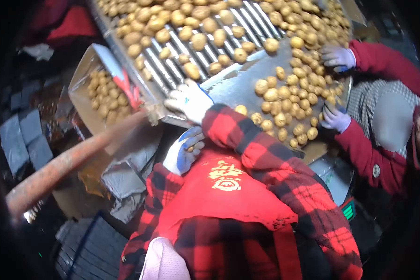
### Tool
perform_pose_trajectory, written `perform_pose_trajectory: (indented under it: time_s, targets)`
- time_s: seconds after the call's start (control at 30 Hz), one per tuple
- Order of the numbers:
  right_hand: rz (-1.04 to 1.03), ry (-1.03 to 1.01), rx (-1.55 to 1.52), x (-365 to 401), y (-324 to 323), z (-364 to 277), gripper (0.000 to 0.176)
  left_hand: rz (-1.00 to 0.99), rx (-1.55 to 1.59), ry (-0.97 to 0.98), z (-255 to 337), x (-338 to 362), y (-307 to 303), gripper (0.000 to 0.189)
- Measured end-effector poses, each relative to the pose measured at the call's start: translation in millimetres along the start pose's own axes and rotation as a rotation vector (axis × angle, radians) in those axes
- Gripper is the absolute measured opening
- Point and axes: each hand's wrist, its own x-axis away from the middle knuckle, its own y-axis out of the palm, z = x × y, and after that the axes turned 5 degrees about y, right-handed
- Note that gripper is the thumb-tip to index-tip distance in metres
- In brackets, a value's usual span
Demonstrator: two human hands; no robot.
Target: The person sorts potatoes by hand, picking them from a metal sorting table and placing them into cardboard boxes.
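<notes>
My right hand [191, 100], in a white glove, reaches across to the lower left edge of the metal roller conveyor [159, 70]. Its fingers are stretched out over the rim, with no potato visible in them. Just above it, a potato [191, 71] lies on the rollers. Close to my red apron [224, 182], my left hand [184, 150] wears a white and blue glove. Its fingers are curled round what looks like a small potato [190, 149], mostly hidden. Many potatoes [284, 100] are spread over the metal tray [235, 88] to the right.
A cardboard box [81, 74] of potatoes stands left of the conveyor. A rusty pipe [70, 163] slants across the left side. At right, a co-worker's two gloved hands [338, 58] touch the potato pile. Grey packets [21, 140] lie at far left.
</notes>
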Motion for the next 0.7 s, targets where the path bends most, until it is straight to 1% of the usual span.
perform_pose_trajectory:
  time_s: [0.03, 0.07, 0.1, 0.13, 0.17, 0.2, 0.23, 0.27, 0.33, 0.4, 0.43, 0.47, 0.53, 0.57, 0.6, 0.63, 0.67, 0.7]
  targets:
    - [0.105, 0.016, 0.031, 18, 2, 2, 0.041, -0.078, -0.026, 0.044, 5, 4, 7, 0.044]
    - [0.211, 0.024, 0.058, 39, 1, 4, 0.038, -0.094, -0.045, 0.029, 10, 4, 11, 0.044]
    - [0.148, 0.162, 0.044, 61, -8, 5, 0.032, -0.076, -0.072, 0.005, 15, 5, 13, 0.045]
    - [0.243, 0.173, 0.112, 85, -2, 13, 0.028, -0.053, -0.099, -0.022, 16, 6, 13, 0.046]
    - [0.222, 0.185, 0.212, 99, -30, 9, 0.027, -0.116, -0.096, -0.043, 20, 2, 10, 0.048]
    - [0.224, 0.218, 0.261, 119, -38, 12, 0.031, -0.127, -0.117, -0.053, 22, 0, 11, 0.048]
    - [0.121, 0.341, 0.312, 139, -57, 7, 0.033, -0.138, -0.145, -0.067, 24, -3, 13, 0.048]
    - [0.105, 0.476, 0.356, 163, -55, 6, 0.036, -0.150, -0.173, -0.078, 26, -6, 15, 0.048]
    - [0.157, 0.702, 0.455, 182, -67, -15, 0.042, -0.176, -0.246, -0.093, 28, -9, 15, 0.047]
    - [0.017, 0.680, 0.300, 206, -70, -44, 0.047, -0.231, -0.311, -0.140, 30, -12, 21, 0.046]
    - [-0.005, 0.771, 0.230, 223, -59, -46, 0.050, -0.245, -0.324, -0.154, 29, -14, 22, 0.046]
    - [0.001, 0.789, 0.235, 239, -51, -43, 0.050, -0.256, -0.334, -0.175, 27, -18, 20, 0.046]
    - [-0.002, 0.951, 0.344, 242, -53, -41, 0.053, -0.262, -0.352, -0.192, 25, -18, 20, 0.046]
    - [0.019, 1.032, 0.380, 244, -55, -41, 0.054, -0.267, -0.361, -0.195, 26, -15, 21, 0.045]
    - [0.109, 1.089, 0.485, 247, -52, -36, 0.053, -0.274, -0.367, -0.191, 28, -16, 24, 0.044]
    - [0.244, 1.132, 0.528, 252, -55, -34, 0.052, -0.272, -0.369, -0.189, 30, -13, 29, 0.044]
    - [0.384, 1.164, 0.568, 256, -55, -33, 0.051, -0.218, -0.396, -0.182, 31, -9, 33, 0.044]
    - [0.410, 1.134, 0.546, 247, -70, -36, 0.051, -0.159, -0.419, -0.168, 34, -5, 33, 0.044]
